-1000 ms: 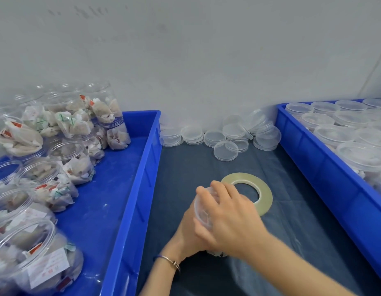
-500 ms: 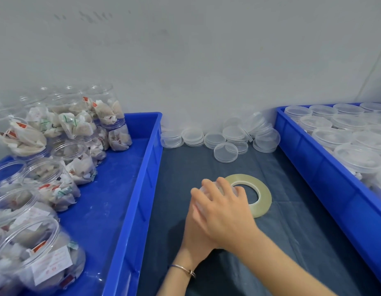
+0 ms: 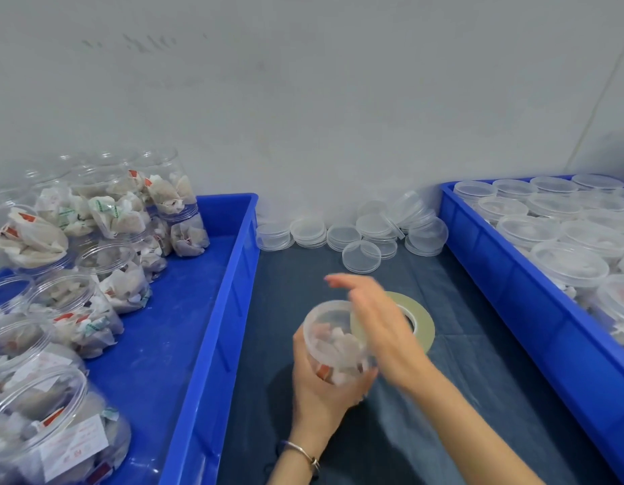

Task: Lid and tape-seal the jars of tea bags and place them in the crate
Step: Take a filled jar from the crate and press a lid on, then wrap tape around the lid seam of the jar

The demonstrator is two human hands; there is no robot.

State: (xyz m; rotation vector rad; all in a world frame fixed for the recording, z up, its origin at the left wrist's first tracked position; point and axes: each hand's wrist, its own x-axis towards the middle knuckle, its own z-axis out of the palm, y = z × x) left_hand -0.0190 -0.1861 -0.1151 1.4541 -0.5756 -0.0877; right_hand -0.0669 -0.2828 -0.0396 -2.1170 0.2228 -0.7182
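My left hand (image 3: 317, 386) grips a clear jar of tea bags (image 3: 333, 339) with a clear lid on it, above the dark cloth between the two crates. My right hand (image 3: 377, 323) hovers just right of the jar, blurred, fingers straight and holding nothing. A roll of clear tape (image 3: 421, 318) lies flat on the cloth behind my right hand, partly hidden by it. Loose clear lids (image 3: 361, 255) are stacked along the wall. The right blue crate (image 3: 506, 285) holds several lidded jars.
The left blue crate (image 3: 212, 309) holds several jars of tea bags (image 3: 114, 274) without lids, some stacked. The dark cloth (image 3: 478, 362) covers the table between the crates. A grey wall stands right behind.
My right hand lay over the jar's lid before; now it has lifted off to the right with fingers spread. The lidded jar shows in my left hand.
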